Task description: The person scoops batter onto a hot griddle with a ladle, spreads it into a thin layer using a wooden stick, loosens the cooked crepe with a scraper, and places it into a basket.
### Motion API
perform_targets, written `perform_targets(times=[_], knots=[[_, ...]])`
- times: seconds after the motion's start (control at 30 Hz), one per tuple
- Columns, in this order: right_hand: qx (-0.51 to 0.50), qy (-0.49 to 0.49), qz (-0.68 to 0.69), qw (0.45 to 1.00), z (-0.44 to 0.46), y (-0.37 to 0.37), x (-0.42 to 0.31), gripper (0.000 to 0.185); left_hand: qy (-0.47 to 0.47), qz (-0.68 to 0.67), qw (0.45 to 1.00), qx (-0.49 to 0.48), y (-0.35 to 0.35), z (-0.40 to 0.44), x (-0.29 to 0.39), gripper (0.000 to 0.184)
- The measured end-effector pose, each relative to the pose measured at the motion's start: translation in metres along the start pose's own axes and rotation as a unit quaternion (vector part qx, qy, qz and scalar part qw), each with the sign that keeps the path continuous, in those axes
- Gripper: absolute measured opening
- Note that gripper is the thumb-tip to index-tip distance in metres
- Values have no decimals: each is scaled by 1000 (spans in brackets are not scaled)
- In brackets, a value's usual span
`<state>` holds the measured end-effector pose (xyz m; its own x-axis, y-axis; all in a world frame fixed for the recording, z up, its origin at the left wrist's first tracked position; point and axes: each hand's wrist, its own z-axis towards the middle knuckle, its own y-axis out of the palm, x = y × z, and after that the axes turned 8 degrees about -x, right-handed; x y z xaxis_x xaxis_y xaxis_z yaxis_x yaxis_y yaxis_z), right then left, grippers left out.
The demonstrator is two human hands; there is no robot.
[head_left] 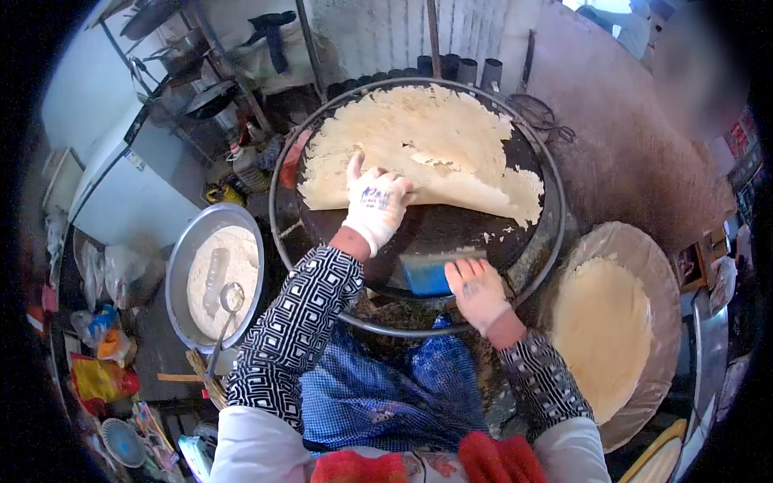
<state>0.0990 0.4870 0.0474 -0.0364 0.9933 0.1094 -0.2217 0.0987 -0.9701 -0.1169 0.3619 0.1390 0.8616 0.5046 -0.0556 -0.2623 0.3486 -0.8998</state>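
Observation:
A large, thin pale flatbread [411, 121] with ragged edges covers the far part of a round dark griddle [362, 241]. Its near edge is lifted and folded over. My left hand [377, 201], in a white glove with blue print, grips that edge, with the thumb pointing away. At the griddle's near side my right hand [477, 296], also gloved, is closed on a wide scraper [427, 275] with a blue handle and a flat blade. The blade rests on or just above the dark surface; I cannot tell which. Small crumbs lie to the right.
A metal basin [173, 282] on the left holds pale flour or batter and a ladle [232, 298]. On the right stands a wide plastic-lined basket [644, 386] with round flatbreads inside. A metal ring [278, 233] surrounds the griddle. Another person [700, 72] is at the upper right.

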Motion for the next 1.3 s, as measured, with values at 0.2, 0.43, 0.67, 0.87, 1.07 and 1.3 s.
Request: perform_targets(times=[0.2,0.43,0.67,0.87,1.07,1.3], knots=[[-260,87,14,962,148,-1,25,28,28,53,997,-53,-19,42,23,8],[88,84,-16,992,242,110,92,22,45,119,990,55,-67,103,30,8],[-116,185,26,976,211,22,116,16,116,30,985,120,-104,31,61,22],[7,164,-48,985,-18,-9,15,12,122,-119,941,-293,-106,-49,100,66],[-194,347,293,870,-342,-96,-115,45,30,-109,983,-147,-9,-36,-34,66],[-2,894,107,435,-530,-70,-147,31,106,168,968,-151,103,-12,-94,53]])
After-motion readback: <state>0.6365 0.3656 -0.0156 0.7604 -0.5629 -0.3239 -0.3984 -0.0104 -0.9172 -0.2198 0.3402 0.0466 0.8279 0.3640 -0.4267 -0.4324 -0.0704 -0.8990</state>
